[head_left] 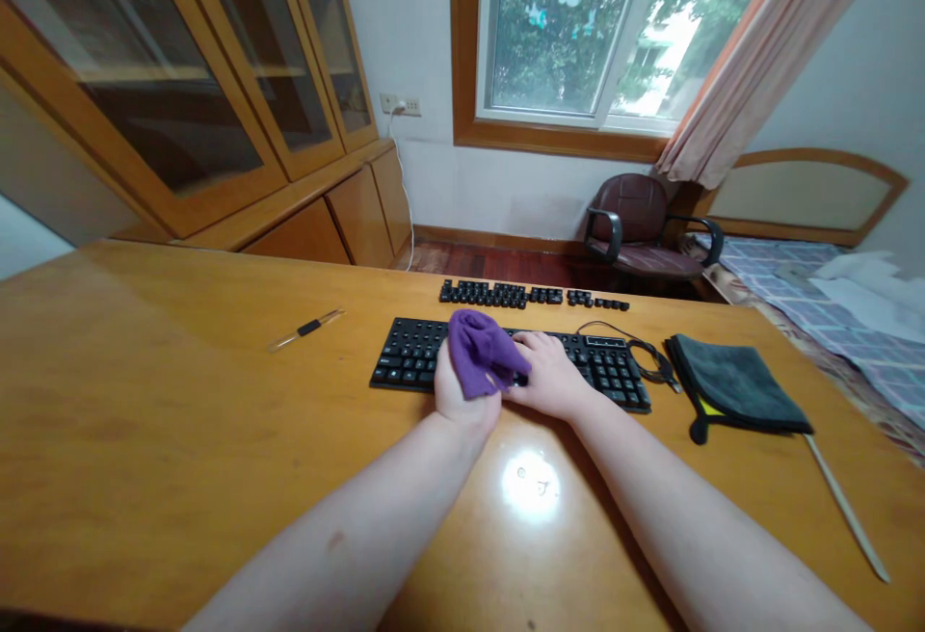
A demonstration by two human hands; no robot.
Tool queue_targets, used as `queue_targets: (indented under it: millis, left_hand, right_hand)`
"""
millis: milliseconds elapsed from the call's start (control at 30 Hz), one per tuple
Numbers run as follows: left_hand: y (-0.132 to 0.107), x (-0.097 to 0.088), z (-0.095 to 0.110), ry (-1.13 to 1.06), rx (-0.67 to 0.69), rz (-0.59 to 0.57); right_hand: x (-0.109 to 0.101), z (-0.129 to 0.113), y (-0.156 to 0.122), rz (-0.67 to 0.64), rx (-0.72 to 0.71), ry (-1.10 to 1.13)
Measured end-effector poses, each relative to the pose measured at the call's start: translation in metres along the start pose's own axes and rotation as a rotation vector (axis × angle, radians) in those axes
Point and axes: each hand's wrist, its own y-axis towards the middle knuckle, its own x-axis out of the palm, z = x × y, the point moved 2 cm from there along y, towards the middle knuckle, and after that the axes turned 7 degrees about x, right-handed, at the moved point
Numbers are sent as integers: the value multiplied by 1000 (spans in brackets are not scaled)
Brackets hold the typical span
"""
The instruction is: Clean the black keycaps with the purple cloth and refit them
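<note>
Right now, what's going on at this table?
A person sits at a wooden table. The left hand grips a purple cloth against a black keyboard, and the right hand lies flat on the keys beside it. A row of loose keycaps lies behind the keyboard. A folded grey cloth lies to the right, and a thin tool to the left.
</note>
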Motion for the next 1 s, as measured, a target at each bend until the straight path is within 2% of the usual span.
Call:
queue_targets:
  millis: [100, 200, 333, 467, 533, 600, 700, 833, 1000]
  left_hand:
    - [8, 8, 20, -63, -87, -109]
    - [27, -2, 32, -96, -166, -213]
    - [52, -27, 38, -122, -290, -137]
    - [66, -38, 43, -40, -239, -34]
    - [68, -35, 45, 14, -235, -38]
    - [69, -30, 44, 70, -253, -94]
    - [67, -27, 42, 41, -254, -102]
    - [62, -31, 40, -80, -302, -109]
    - [58, -32, 39, -74, -349, -211]
  right_hand:
    - [-3, 3, -1, 9, 8, 8]
    - [-7, 11, -4, 3, 28, -13]
    - [-16, 23, -10, -21, 56, -45]
    - [-22, 31, -8, -60, 66, -10]
    - [-23, 36, 0, -29, 134, 10]
    - [-22, 43, 13, 32, 237, -27]
    - [-16, 51, 40, 71, 333, -106]
    - [-5, 58, 70, 24, 401, -130]
    - [2, 61, 81, 16, 429, -132]
